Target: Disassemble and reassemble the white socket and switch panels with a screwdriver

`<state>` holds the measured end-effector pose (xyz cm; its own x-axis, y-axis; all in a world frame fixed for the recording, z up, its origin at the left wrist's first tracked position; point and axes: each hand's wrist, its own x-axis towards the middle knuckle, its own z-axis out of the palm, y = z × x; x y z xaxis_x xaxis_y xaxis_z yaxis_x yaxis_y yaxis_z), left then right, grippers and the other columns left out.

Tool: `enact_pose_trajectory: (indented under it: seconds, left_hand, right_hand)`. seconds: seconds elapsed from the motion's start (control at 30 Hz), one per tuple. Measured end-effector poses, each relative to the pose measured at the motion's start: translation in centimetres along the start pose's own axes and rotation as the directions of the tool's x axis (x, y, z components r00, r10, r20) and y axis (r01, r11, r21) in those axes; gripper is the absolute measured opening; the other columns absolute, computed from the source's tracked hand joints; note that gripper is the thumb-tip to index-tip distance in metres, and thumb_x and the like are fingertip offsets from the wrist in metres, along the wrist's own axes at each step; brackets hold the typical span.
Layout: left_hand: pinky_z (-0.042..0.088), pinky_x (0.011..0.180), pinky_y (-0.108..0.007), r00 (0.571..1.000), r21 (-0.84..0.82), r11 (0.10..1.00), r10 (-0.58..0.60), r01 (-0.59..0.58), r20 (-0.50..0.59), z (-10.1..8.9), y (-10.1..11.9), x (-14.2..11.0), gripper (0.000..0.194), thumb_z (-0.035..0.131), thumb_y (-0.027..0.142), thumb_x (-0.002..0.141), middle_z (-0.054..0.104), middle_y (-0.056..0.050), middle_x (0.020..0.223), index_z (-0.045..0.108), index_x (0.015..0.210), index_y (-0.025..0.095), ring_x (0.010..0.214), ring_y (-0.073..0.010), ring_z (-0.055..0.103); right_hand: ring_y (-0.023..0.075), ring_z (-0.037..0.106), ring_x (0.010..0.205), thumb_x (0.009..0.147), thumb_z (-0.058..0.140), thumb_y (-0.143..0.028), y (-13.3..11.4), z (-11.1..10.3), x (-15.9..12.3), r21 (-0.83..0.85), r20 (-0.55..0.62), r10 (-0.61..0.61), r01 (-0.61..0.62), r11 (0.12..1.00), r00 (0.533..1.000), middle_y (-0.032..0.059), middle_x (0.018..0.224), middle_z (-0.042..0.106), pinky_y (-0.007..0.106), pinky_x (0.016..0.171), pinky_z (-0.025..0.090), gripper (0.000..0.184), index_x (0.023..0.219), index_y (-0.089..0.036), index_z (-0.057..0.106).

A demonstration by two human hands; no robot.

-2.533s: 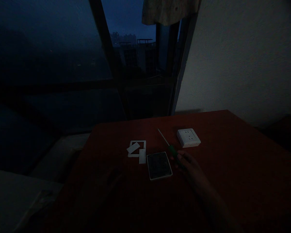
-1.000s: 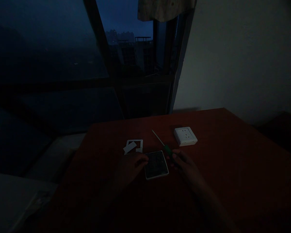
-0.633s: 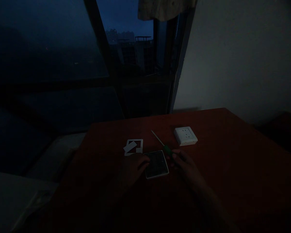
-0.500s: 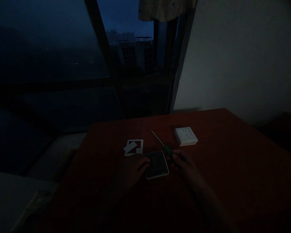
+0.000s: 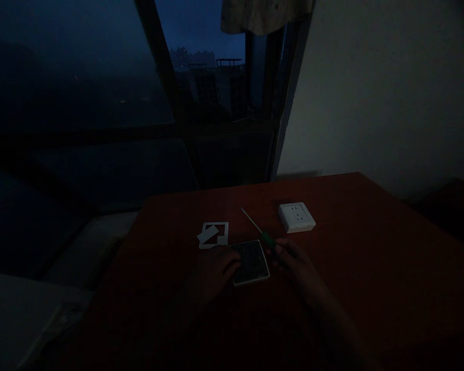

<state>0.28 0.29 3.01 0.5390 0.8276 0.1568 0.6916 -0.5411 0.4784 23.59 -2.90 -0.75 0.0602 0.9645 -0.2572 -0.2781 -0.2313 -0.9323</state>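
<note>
In the dim head view my right hand (image 5: 292, 257) is closed around the green handle of a screwdriver (image 5: 268, 239). Its thin metal shaft points up and to the left, away from me, above the table. My left hand (image 5: 215, 268) grips the left side of a square panel (image 5: 251, 281) with a white rim and a dark inner face. The panel lies on the table between both hands; its inner details are too dark to make out. Just beyond my left hand lies a white square frame (image 5: 225, 232), with a small white rectangular plate (image 5: 208, 234) resting across it.
A white wall socket on a box (image 5: 297, 216) stands on the reddish-brown table (image 5: 332, 193), to the right of the screwdriver. Behind the table are dark windows (image 5: 139, 165) and a pale wall (image 5: 371, 103). A pale surface (image 5: 23, 304) lies at the lower left.
The fingertips of my left hand have shifted very slightly over the panel. My right hand and the screwdriver hold almost the same place.
</note>
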Motion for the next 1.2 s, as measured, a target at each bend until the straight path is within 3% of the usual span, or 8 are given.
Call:
enact_pose_trajectory:
  seconds: [0.27, 0.6, 0.73, 1.2]
  left_hand:
    - [0.049, 0.081, -0.029, 0.998, -0.004, 0.998, -0.06, 0.06, -0.005, -0.91, 0.17, -0.38, 0.013, 0.06, 0.018, 0.086, 0.068, -0.001, 0.098, 0.066, 0.096, 0.024, 0.09, -0.0164, 0.063]
    - [0.05, 0.079, -0.029, 0.993, -0.049, 0.993, -0.111, 0.109, -0.03, -0.49, -0.25, 0.04, 0.017, 0.058, 0.024, 0.087, 0.066, -0.003, 0.098, 0.067, 0.101, 0.023, 0.089, -0.0174, 0.063]
    - [0.049, 0.078, -0.027, 0.996, -0.086, 0.992, -0.09, 0.091, 0.017, -0.76, 0.31, 0.16, 0.014, 0.058, 0.018, 0.086, 0.065, -0.003, 0.093, 0.069, 0.093, 0.022, 0.086, -0.0165, 0.063]
    - [0.048, 0.075, -0.026, 0.998, -0.06, 0.996, -0.067, 0.067, 0.008, -0.58, 0.39, -0.01, 0.012, 0.058, 0.015, 0.086, 0.065, -0.002, 0.091, 0.068, 0.091, 0.021, 0.083, -0.0157, 0.062]
  right_hand:
    - [0.0165, 0.058, 0.071, 0.076, 0.068, -0.051, -0.22, 0.06, -0.15, -0.005, -0.008, 0.011, -0.011, 1.0, 1.0, 0.0038, 0.095, 0.07, 0.03, 0.065, 0.044, 0.034, 0.098, -0.025, 0.063]
    - [0.0159, 0.058, 0.071, 0.078, 0.067, -0.049, -0.07, -0.1, -0.08, 0.005, 0.002, 0.012, -0.012, 1.0, 1.0, 0.0025, 0.092, 0.07, 0.03, 0.067, 0.043, 0.03, 0.096, -0.026, 0.063]
    - [0.0155, 0.058, 0.072, 0.077, 0.069, -0.049, 0.0, -0.16, -0.13, 0.017, 0.006, 0.015, -0.015, 1.0, 1.0, 0.0037, 0.094, 0.069, 0.03, 0.067, 0.043, 0.032, 0.099, -0.026, 0.064]
    - [0.0157, 0.058, 0.072, 0.078, 0.067, -0.049, -0.32, 0.07, -0.23, 0.001, -0.002, 0.014, -0.014, 1.0, 1.0, 0.0032, 0.093, 0.068, 0.029, 0.068, 0.045, 0.033, 0.1, -0.024, 0.062]
